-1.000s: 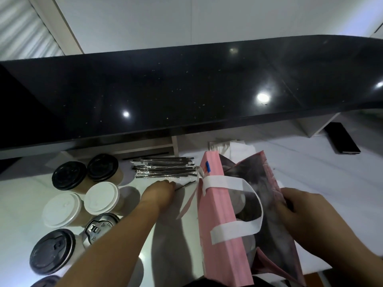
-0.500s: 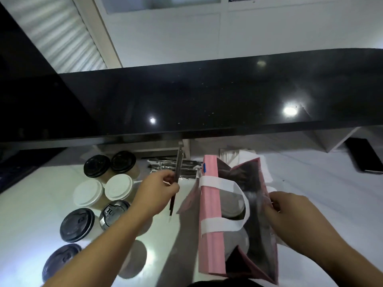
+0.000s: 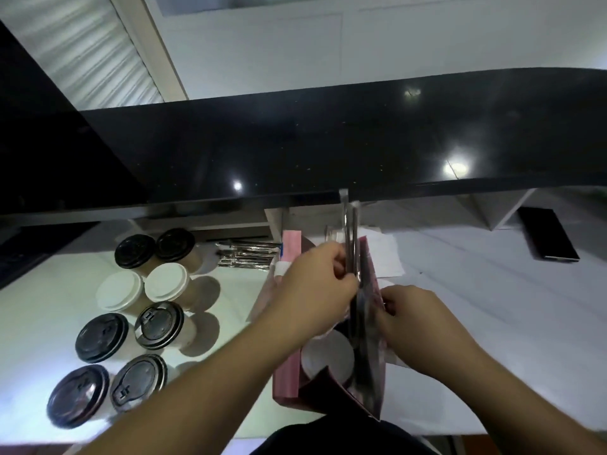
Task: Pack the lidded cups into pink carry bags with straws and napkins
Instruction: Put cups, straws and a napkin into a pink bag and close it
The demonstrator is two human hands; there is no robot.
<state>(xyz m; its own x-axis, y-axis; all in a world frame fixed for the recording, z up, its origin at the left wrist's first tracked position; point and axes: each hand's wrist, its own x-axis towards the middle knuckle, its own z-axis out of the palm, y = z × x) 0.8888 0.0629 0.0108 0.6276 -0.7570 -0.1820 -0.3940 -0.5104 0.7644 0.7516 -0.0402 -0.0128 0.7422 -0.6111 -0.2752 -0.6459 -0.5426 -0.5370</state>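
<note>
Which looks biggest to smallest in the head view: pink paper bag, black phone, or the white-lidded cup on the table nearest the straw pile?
1. Pink paper carry bag
2. Flat black phone, though it lies farther away, so unsure
3. White-lidded paper cup

white counter with eight lidded cups, wrapped straws, pink bag, napkins, phone

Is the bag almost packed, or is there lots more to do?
Only partly. Done: a white-lidded cup sits inside the pink bag. In hand: the left hand holds wrapped straws upright over the bag's mouth while the right hand pinches its far edge open. Left: eight lidded cups stand on the counter, beside the straw pile. No napkin shows in the bag yet.
</note>
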